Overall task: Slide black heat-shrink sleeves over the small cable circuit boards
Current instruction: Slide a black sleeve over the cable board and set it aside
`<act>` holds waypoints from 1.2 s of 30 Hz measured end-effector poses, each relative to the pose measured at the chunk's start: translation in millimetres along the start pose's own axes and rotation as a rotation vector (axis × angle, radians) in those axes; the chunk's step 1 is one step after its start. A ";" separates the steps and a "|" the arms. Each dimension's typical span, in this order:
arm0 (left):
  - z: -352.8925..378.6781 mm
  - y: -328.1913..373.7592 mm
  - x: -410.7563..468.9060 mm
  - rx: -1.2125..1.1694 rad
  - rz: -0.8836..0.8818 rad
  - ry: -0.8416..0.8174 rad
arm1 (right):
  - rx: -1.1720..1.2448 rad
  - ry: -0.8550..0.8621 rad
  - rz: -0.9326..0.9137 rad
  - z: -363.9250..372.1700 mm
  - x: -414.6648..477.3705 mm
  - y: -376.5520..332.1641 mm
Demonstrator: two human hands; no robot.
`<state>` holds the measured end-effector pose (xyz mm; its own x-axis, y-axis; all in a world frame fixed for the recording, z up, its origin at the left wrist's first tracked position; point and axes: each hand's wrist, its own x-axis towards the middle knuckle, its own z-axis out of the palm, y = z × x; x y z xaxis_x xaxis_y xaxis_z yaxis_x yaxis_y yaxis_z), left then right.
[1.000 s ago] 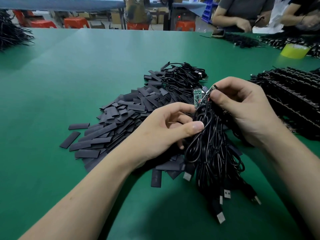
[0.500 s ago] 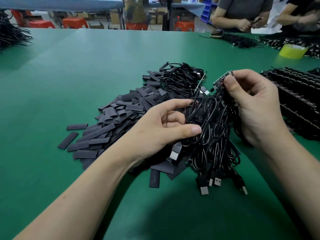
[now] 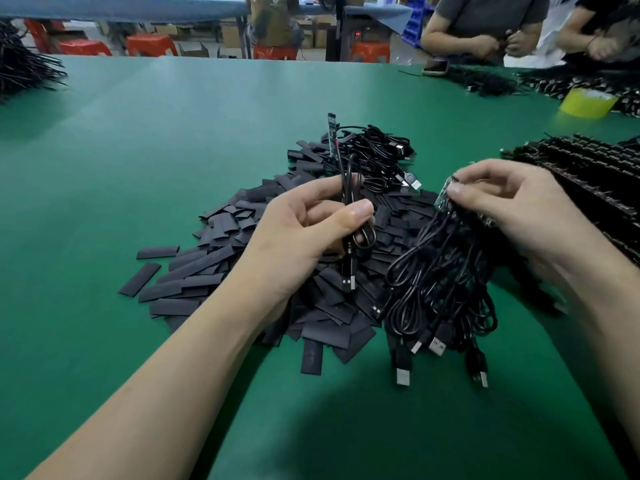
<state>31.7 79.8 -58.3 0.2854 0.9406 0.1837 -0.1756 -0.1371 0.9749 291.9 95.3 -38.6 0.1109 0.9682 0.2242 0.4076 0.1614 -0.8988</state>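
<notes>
My left hand (image 3: pixel 311 233) pinches one coiled black cable (image 3: pixel 349 216) between thumb and fingers. Its small circuit board (image 3: pixel 332 133) sticks up above the hand, and its USB plug hangs below. My right hand (image 3: pixel 502 209) grips a bundle of black USB cables (image 3: pixel 440 285) by their board ends, with the plugs dangling onto the table. A heap of flat black heat-shrink sleeves (image 3: pixel 242 258) lies on the green table (image 3: pixel 173 133) under and left of both hands.
More coiled cables (image 3: pixel 377 150) lie behind the sleeve heap. A dense row of black cables (image 3: pixel 595 174) lies at the right, a yellow tape roll (image 3: pixel 588 102) beyond it. Other people's hands work at the far right edge. A black pile (image 3: pixel 20 71) sits far left.
My left hand has pulled a single cable out of the bundle and moved left and up with it. My right hand has shifted right with the remaining bundle.
</notes>
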 end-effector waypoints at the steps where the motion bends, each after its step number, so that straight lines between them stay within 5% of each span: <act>1: 0.6 -0.3 -0.7 0.025 0.012 0.011 | -0.176 0.019 -0.019 3.1 -0.9 0.9; 3: 0.8 -1.2 -0.6 0.057 0.033 0.050 | -0.450 0.086 -0.134 14.9 -5.7 -1.2; 5: 1.2 -1.8 -0.6 0.061 0.044 0.077 | -0.459 0.110 -0.249 32.0 -13.5 -8.9; 13: 5.8 -3.2 -1.6 0.220 0.066 0.116 | -0.025 -0.213 -0.241 72.1 -32.5 -22.9; 18: 3.2 -3.6 -2.3 0.357 0.108 -0.010 | 0.081 -0.149 -0.281 68.2 -30.8 -21.4; 25: -31.6 14.2 -2.3 0.857 0.110 -0.284 | 0.726 0.029 -0.072 44.5 -27.8 -34.1; 29: -37.9 15.5 -2.8 0.947 0.025 -0.399 | 0.309 0.176 -0.337 38.0 -26.8 -33.4; 32: -39.9 14.1 -1.4 0.948 0.033 -0.398 | -0.096 0.126 -0.480 44.1 -31.0 -30.1; 36: -38.5 7.7 -0.3 0.910 0.112 -0.283 | -0.308 0.009 -0.485 54.5 -34.3 -25.2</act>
<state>-6.0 90.4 -55.7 0.5491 0.8140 0.1894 0.5491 -0.5223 0.6525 228.4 68.4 -44.1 -0.1472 0.7954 0.5880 0.6592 0.5221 -0.5412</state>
